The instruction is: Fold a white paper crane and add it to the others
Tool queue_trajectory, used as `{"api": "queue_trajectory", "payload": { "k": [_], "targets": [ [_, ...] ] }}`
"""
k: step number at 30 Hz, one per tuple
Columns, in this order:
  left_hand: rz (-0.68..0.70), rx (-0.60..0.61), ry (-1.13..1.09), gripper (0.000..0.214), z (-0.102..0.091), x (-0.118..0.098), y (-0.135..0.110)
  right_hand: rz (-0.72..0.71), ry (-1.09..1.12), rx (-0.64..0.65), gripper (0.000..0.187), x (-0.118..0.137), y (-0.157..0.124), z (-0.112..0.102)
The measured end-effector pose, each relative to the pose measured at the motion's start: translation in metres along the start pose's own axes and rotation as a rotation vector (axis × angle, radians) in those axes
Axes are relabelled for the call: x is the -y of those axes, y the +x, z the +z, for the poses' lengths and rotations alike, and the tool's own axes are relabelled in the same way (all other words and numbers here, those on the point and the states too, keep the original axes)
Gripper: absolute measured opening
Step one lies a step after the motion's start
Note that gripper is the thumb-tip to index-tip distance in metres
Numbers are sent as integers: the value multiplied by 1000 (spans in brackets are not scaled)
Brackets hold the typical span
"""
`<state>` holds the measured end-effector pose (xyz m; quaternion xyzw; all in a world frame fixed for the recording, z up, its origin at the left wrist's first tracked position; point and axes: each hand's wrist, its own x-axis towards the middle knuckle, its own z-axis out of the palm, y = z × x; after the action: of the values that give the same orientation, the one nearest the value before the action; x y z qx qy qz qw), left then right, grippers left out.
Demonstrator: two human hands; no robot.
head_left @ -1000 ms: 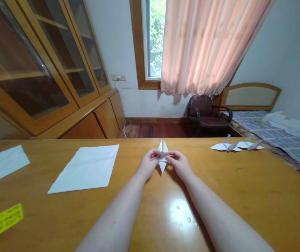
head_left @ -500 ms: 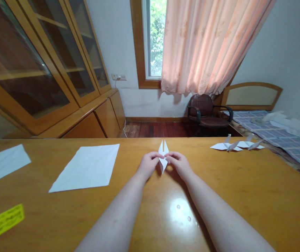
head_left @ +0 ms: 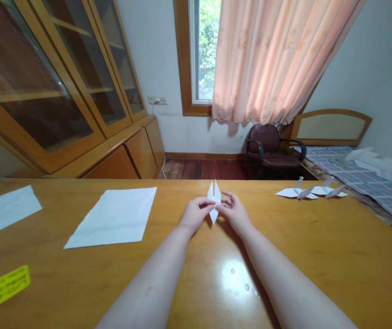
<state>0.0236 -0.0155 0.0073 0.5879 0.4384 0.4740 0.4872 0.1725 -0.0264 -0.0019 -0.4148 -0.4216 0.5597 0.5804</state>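
A small white folded paper piece (head_left: pixel 213 201) with two upward points stands between my hands over the wooden table (head_left: pixel 319 256). My left hand (head_left: pixel 196 213) pinches its left side with thumb and forefinger. Its right side is pinched by my right hand (head_left: pixel 234 211), whose other fingers are lifted and slightly spread. The lower tip of the paper points down toward the tabletop.
A flat white sheet (head_left: pixel 114 217) lies left of my hands and another sheet (head_left: pixel 5 210) at the far left. A yellow label (head_left: pixel 1 290) sits near the front left. Finished folded paper figures (head_left: pixel 310 192) rest at the back right. Beyond the table stand a chair (head_left: pixel 267 148) and cabinets (head_left: pixel 55 87).
The hands and the folded paper have shifted slightly away from me. My right hand's outer fingers have lifted and spread a little; both pinches stay on the paper.
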Motion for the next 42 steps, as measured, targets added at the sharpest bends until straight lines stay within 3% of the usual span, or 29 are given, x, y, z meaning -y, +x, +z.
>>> {"api": "queue_trajectory", "payload": {
  "k": [2, 7, 24, 34, 42],
  "targets": [
    [-17, -32, -31, 18, -1, 3, 1, 78, -11, 47, 58, 0, -1, 0],
    [-15, -127, -9, 18, -2, 6, 3, 147, -160, 211, 27, -7, -4, 0],
    [-21, -143, -179, 25, 0, 0, 3, 148, -276, 249, 23, -2, -7, 5],
    [-35, -32, -249, 73, -1, 0, 2, 78, -150, 174, 32, -5, -2, 1],
    [-68, 42, -247, 59, 2, 0, 1, 115, -136, 156, 35, -5, -2, 0]
  ]
}}
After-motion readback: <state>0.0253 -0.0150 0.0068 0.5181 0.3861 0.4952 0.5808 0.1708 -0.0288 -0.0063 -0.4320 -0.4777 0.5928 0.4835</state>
